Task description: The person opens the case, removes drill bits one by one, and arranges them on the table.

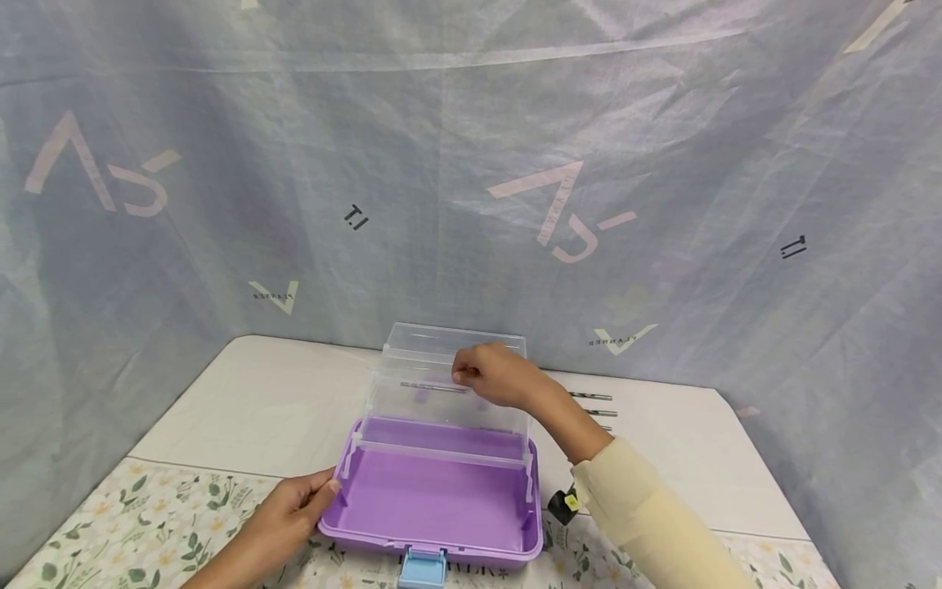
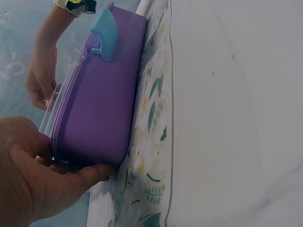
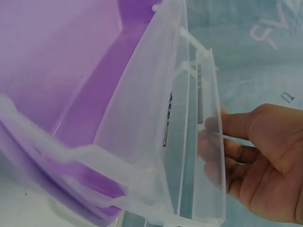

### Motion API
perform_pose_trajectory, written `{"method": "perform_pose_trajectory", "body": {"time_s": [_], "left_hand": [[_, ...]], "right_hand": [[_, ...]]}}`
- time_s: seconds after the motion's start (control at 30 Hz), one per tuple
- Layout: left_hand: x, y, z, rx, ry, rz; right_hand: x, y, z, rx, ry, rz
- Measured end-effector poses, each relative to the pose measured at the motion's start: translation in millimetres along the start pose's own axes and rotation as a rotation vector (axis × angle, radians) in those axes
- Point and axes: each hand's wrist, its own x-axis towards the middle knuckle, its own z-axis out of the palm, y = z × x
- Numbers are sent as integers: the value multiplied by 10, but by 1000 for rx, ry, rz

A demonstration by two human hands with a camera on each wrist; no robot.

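Note:
A purple toolbox (image 1: 434, 501) with a light blue latch (image 1: 423, 566) stands with its clear trays (image 1: 449, 409) raised at the back. My left hand (image 1: 294, 507) grips its left end, thumb at the rim, as the left wrist view also shows. Over the clear trays, my right hand (image 1: 496, 374) pinches the shank end of a metal drill bit (image 3: 200, 97), seen through a translucent wall in the right wrist view. Another dark fluted bit shape (image 3: 168, 120) shows lower within the clear plastic. The purple base holds nothing.
More drill bits (image 1: 599, 413) lie on the white tabletop (image 1: 677, 458), partly hidden behind the right forearm. A floral cloth (image 1: 169, 507) covers the front of the table. A grey printed curtain (image 1: 412, 164) hangs close behind. A dark wrist device (image 1: 564, 505) sits at the right sleeve.

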Motion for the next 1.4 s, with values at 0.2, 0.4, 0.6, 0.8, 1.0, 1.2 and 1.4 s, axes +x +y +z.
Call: {"method": "perform_pose_trajectory", "body": {"time_s": [0.2,0.4,0.6,0.8,1.0,1.2,1.4], "left_hand": [[-6,-5,-3,-5,4,-9],[5,-7,-8,-16,-7,-10],[4,7,-14,-2,0,-9],[6,9,-32,17,6,9],[13,6,-43,19,7,15],[9,14,-25,14,6,0],[5,0,-15,6,3,-2]], "right_hand": [[69,76,19,-20,72,-73],[95,69,-2,12,94,-34],[88,71,-11,0,82,-37],[84,84,6,-20,84,-26],[66,108,26,-87,98,-53],[39,138,62,-149,117,-76],[3,155,85,-237,133,-137]]}}
